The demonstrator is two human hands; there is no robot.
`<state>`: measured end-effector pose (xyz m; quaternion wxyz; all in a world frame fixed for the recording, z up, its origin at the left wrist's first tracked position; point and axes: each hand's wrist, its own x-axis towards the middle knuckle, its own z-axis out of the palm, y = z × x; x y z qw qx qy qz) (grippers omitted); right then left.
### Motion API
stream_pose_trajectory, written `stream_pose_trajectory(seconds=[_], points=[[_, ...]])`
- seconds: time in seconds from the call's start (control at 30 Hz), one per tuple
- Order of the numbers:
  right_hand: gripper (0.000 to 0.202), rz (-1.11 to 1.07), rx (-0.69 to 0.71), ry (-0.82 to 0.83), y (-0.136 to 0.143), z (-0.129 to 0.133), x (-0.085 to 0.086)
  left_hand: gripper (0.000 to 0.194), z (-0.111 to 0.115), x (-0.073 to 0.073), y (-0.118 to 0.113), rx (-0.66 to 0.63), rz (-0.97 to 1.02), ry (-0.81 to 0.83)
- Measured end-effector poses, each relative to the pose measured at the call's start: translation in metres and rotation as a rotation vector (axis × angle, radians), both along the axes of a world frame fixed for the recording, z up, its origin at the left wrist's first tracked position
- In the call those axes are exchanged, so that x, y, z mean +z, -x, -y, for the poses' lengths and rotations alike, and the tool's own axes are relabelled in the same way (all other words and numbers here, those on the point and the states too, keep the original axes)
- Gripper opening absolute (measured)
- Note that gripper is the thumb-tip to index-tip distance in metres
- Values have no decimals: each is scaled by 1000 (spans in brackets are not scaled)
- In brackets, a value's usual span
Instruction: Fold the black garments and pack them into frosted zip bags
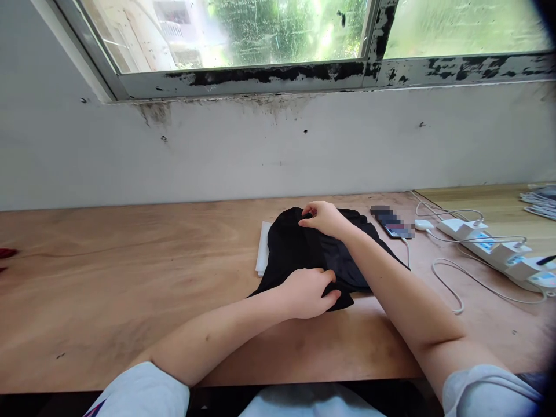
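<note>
A black cloth garment (291, 246) lies bunched on the wooden table, over part of a flat white item (263, 249) at its left. My left hand (308, 292) is at the near edge of the cloth, thumb and fingers curled around a fold of it. Farther back, my right hand (324, 219) pinches the cloth near its top edge between thumb and fingers. A smoother, dark bluish part of the garment shows between the two hands.
A phone (391, 223) with a white cable lies right of the cloth. Beyond it are a white power strip (499, 255) with plugs and looping cables, and a stack of grey-white items (541, 201). Something red (7, 253) is at the left edge. A wall and window stand behind.
</note>
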<state>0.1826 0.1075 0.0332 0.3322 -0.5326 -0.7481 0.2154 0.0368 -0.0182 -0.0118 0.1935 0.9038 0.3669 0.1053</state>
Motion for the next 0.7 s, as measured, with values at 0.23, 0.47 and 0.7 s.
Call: stream_pose_trajectory(seconds=[0.23, 0.47, 0.7], points=[[28, 60, -163, -25, -24, 1, 20, 36, 1, 60, 25, -26, 109, 361], [33, -209, 50, -38, 8, -8, -20, 37, -35, 95, 84, 175, -473, 450], [35, 102, -234, 18, 9, -35, -76, 28, -45, 58, 76, 137, -571, 80]])
